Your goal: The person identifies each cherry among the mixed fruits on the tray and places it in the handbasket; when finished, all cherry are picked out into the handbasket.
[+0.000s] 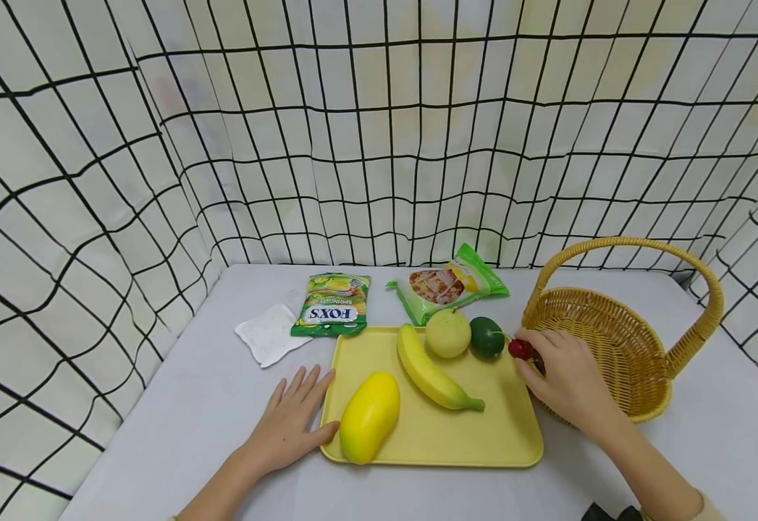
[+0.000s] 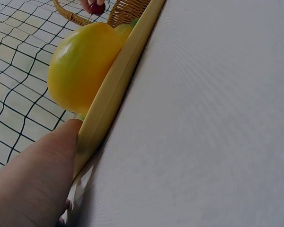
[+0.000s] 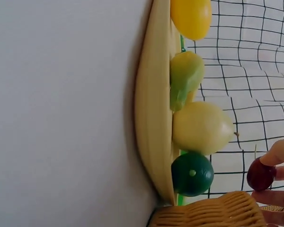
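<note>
Between thumb and fingers, my right hand (image 1: 567, 378) pinches a dark red cherry (image 3: 261, 174) with a thin stem. The cherry is above the right rim of a yellow tray (image 1: 447, 443), beside the wicker basket (image 1: 620, 354). My left hand (image 1: 292, 425) lies spread on the table at the tray's left side, its thumb at the rim close to a yellow mango (image 1: 370, 418). Also on the tray are a banana (image 1: 432, 375), a round pale-yellow fruit (image 1: 448, 334) and a dark green round fruit (image 1: 486, 338) nearest the cherry.
Behind the tray lie a green FOX'S candy bag (image 1: 333, 304) and a green-and-white snack packet (image 1: 447, 286). A white tissue (image 1: 274, 334) lies at the back left. The basket's tall handle (image 1: 711, 289) arches up at the right. Black grid netting (image 1: 385, 152) surrounds the table.
</note>
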Demonstrator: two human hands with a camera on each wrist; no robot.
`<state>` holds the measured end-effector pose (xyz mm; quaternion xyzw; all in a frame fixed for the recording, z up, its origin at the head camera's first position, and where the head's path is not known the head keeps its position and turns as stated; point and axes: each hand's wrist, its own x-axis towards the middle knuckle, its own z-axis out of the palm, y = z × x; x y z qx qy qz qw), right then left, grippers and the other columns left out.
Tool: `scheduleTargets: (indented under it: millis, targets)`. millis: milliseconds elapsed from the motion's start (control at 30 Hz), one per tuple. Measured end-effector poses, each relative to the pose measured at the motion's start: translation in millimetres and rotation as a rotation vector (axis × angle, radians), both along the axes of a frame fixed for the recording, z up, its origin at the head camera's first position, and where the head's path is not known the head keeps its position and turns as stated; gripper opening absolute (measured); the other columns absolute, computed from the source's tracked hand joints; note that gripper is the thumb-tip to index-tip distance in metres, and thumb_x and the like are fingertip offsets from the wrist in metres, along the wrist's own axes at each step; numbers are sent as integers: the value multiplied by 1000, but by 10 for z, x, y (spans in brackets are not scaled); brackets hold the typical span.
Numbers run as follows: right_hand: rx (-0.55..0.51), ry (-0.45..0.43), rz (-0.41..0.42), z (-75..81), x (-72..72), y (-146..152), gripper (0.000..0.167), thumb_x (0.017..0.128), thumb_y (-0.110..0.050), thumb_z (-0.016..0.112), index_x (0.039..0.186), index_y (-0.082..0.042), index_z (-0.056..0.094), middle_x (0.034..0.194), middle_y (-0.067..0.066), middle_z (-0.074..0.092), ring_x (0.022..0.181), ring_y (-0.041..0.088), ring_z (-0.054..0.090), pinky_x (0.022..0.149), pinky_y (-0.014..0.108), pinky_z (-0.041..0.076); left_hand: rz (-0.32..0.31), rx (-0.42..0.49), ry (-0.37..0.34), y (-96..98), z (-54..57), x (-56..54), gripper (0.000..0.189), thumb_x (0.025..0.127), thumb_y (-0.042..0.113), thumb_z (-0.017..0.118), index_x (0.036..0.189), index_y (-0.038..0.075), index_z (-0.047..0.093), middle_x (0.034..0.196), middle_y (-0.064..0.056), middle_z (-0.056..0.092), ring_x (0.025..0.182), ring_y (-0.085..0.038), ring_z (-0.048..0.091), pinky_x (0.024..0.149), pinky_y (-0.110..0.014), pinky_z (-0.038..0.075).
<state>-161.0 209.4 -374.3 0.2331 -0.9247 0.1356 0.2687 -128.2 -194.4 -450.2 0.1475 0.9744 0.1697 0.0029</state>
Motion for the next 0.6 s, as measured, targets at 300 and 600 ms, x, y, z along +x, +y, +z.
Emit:
scheduleTargets:
  millis: [300, 600]
  targets:
    - [5, -44, -74, -46, -5, 178, 33, 72, -16, 73, 103, -9, 63, 86, 11, 64, 79, 29, 57, 64, 48, 44, 3, 4, -14, -6, 10, -3, 80, 83, 59, 51, 146, 17, 25, 150, -11, 20, 138, -32, 10, 108, -55, 3]
    - [14, -229, -142, -116, -97, 375, 34, 77, -17, 70, 108, -7, 60, 92, 17, 63, 82, 33, 56, 64, 49, 47, 5, 5, -26, -7, 10, -7, 80, 83, 60, 49, 146, 18, 25, 150, -11, 20, 138, -31, 9, 108, -55, 2]
